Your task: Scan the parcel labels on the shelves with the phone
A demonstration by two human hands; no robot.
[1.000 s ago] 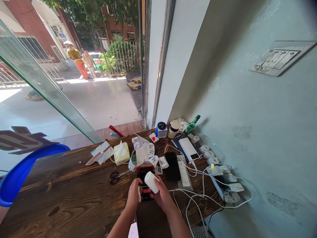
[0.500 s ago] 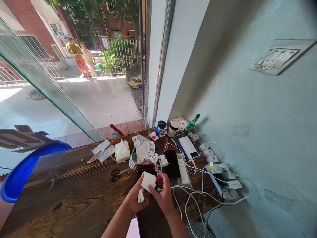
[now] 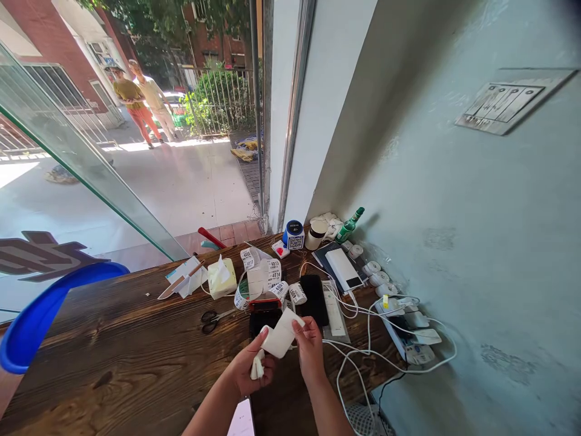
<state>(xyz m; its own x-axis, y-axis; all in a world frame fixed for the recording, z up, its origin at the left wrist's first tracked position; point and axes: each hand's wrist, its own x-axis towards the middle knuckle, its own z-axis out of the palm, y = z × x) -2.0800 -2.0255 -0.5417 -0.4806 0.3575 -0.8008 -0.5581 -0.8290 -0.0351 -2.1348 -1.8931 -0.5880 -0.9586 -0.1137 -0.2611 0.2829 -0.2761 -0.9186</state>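
Between my two hands is a small white paper roll (image 3: 278, 339), with a short length unrolled towards the upper right. My left hand (image 3: 247, 366) grips the roll with the thumb on its side. A crumpled white tissue (image 3: 257, 366) is tucked in the same hand's lower fingers. My right hand (image 3: 311, 345) pinches the loose end of the paper between thumb and fingers. Just beyond lies a black and red label printer (image 3: 263, 320), partly hidden by the paper. Printed label strips (image 3: 272, 272) curl behind it.
Scissors (image 3: 211, 320), a tissue pack (image 3: 222, 278) and a knife (image 3: 179, 284) lie on the wooden table (image 3: 136, 351) at left. A black phone (image 3: 314, 300), white cables (image 3: 358, 354) and a power strip (image 3: 393, 333) are at right. A green bottle (image 3: 349, 225) stands by the wall.
My right hand has moved right and slightly up, drawing out the paper's end from the roll. My left hand keeps hold of the roll. Two people outside have shifted slightly.
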